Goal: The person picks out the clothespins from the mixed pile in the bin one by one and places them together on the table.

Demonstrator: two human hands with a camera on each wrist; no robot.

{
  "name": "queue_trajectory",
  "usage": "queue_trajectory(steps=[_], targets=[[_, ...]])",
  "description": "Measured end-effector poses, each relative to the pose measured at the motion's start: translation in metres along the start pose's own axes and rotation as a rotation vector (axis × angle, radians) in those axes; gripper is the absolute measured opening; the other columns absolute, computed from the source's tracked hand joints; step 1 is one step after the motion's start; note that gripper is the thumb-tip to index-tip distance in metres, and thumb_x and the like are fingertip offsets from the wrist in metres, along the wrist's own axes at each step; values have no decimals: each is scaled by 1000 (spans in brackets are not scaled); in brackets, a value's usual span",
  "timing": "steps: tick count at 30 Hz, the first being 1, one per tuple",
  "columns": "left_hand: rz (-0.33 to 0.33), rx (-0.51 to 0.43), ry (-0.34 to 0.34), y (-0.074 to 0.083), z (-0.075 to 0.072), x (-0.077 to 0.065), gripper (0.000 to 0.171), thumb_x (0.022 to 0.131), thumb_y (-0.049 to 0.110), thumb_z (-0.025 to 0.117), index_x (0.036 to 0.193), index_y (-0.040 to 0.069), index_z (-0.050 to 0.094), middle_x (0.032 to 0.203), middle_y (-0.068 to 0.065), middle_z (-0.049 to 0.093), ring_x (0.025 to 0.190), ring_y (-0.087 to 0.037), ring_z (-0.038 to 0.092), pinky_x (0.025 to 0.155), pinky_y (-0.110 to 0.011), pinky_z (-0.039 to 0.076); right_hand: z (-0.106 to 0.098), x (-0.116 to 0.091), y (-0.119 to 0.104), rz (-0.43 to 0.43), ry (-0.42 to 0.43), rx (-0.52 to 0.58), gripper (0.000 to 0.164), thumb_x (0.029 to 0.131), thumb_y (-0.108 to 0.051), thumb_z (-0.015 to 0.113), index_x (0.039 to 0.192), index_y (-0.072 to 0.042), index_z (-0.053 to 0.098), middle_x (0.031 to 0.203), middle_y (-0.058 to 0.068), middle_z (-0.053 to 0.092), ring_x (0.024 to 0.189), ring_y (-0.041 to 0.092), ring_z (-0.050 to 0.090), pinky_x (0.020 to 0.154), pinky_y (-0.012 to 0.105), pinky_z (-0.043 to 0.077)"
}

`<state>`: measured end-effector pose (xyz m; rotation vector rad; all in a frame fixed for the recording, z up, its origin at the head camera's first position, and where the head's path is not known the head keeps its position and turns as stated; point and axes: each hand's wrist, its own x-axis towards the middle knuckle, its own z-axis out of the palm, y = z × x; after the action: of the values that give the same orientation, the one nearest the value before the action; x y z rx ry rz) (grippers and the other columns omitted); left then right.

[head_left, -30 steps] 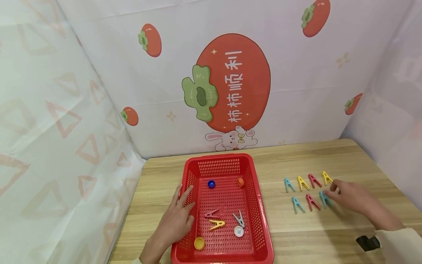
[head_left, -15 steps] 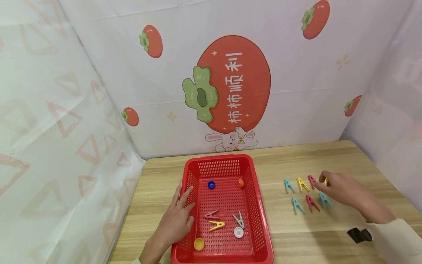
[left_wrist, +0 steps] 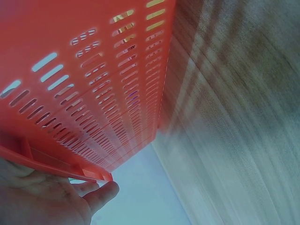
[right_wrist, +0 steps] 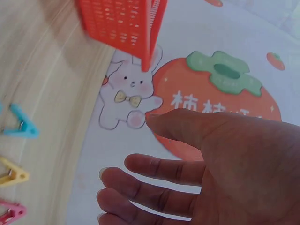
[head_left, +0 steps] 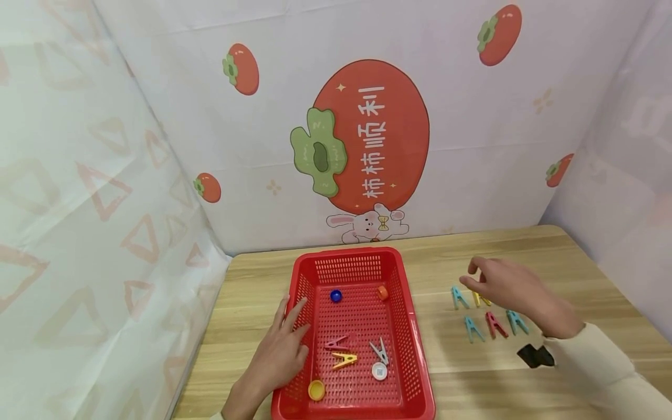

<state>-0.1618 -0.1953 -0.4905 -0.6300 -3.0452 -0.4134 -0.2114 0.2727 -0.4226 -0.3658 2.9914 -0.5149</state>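
Note:
My left hand [head_left: 278, 353] lies over the left rim of a red plastic basket [head_left: 359, 252], fingers spread and pointing down its inner wall. In the left wrist view its fingers [left_wrist: 104, 194] show at that rim. My right hand [head_left: 511, 289] hovers above two rows of plastic clothespins, thumb and fingers apart with nothing between them. Visible there are a teal clothespin [head_left: 458, 297], a yellow clothespin [head_left: 480, 298] partly covered by the hand, and below them another teal clothespin [head_left: 473, 329], a pink clothespin [head_left: 496, 325] and a third teal clothespin [head_left: 517, 321].
Inside the basket lie a pink clothespin [head_left: 336, 343], a yellow clothespin [head_left: 345, 360], a grey clothespin [head_left: 380, 351], plus a blue cap [head_left: 336, 296], an orange cap [head_left: 382, 293], a white cap [head_left: 380, 371] and a yellow cap [head_left: 317, 390]. A printed cloth wall [head_left: 262, 134] borders the wooden table [head_left: 472, 382].
My right hand has lifted off the clothespins at the right and moved left and away from me, now over the back row. The left hand and the clothespins in view have stayed put.

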Motion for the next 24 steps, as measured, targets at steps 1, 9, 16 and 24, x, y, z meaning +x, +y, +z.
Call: queue_trajectory(steps=[1,9,16,24], targets=[[0,1,0,0,0,0,33,95,8,73,125,-6,77,176,-17,36,169,-44,10,133,-60,31,0,2,-4,-9,6,-5,37,105,-33,69,113,3,70,79,-1,69,62,11,58,56,33,50],[-6,6,-3,1,0,0,33,96,8,73,125,-7,77,175,-17,36,169,-44,10,134,-60,30,2,15,-33,-61,37,-48,37,101,-35,74,112,1,71,85,3,74,62,10,61,56,34,53],[-2,11,0,1,-2,0,33,96,9,73,125,-7,77,175,-18,36,169,-45,11,134,-60,31,1,26,-58,-69,25,-43,37,99,-36,77,111,-2,72,84,2,71,66,13,60,59,34,55],[-4,7,-6,1,-2,0,33,95,8,73,125,-7,77,175,-18,36,169,-45,11,134,-60,31,5,37,-88,-91,4,-20,34,98,-33,79,113,-3,72,81,0,68,67,13,59,56,28,52]])
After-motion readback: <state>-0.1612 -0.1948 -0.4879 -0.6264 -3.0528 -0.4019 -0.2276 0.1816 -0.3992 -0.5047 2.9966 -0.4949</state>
